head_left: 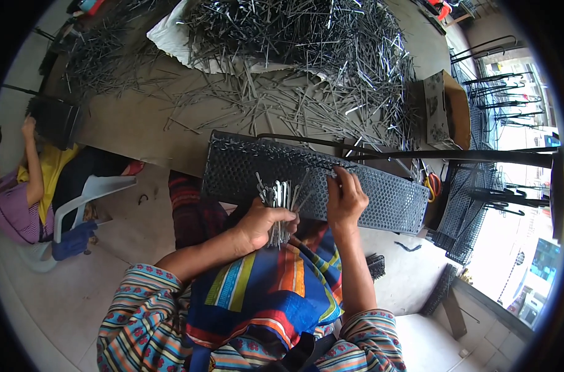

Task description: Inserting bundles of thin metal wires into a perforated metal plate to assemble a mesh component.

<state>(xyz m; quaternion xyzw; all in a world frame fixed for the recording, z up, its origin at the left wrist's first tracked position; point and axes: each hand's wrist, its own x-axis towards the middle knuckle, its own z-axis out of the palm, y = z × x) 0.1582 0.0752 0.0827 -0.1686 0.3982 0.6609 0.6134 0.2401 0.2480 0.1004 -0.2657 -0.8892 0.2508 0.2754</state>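
My left hand [254, 228] is closed around a bundle of thin metal strips [282, 195], which stand upright and fan out a little above the thumb. A long dark perforated metal panel [387, 201] lies slantwise across in front of me, between my lap and the table. Along its far edge runs a row of small dark strips [275, 152]. At that row, my right hand [348, 201] has its fingertips pinched together against the panel. Whatever sits between those fingers is too small to make out.
A big heap of loose metal strips [294, 37] covers the table [133, 118], partly on a white sheet [170, 37]. A cardboard box [435, 108] stands right, near a long dark bar [480, 156] and orange-handled scissors [432, 183]. Another person [31, 198] sits left on a white chair [99, 186].
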